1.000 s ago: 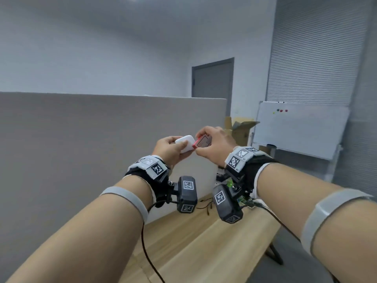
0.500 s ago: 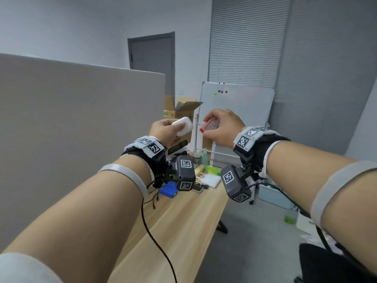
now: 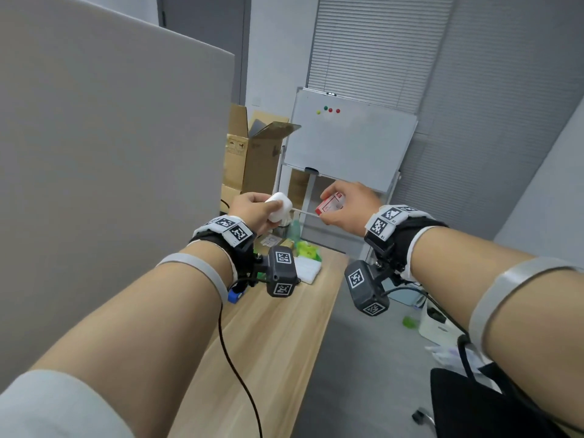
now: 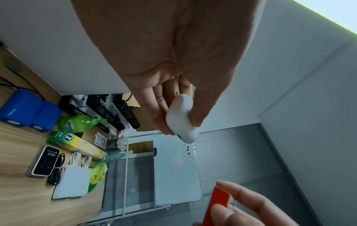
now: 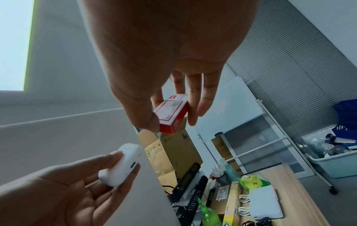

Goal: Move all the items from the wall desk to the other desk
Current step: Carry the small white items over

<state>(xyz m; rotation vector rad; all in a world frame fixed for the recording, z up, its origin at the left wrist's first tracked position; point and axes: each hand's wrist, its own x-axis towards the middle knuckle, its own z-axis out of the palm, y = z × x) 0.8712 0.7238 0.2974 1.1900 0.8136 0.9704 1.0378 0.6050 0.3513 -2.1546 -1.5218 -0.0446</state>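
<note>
We are mid-carry, both hands loaded above the wooden desk (image 3: pixel 268 358). Our left hand (image 3: pixel 252 210) curls round a white case (image 3: pixel 279 207); at its 3 o'clock, well apart, our right hand (image 3: pixel 350 210) pinches a small red box (image 3: pixel 330 206) between thumb and fingers. Toward 12 o'clock, at the desk's far end, lie a green bottle (image 4: pixel 77 123), a white power bank (image 4: pixel 72 183) and other items. We judge this the drop-off: next comes lowering both things onto bare wood short of that pile.
</note>
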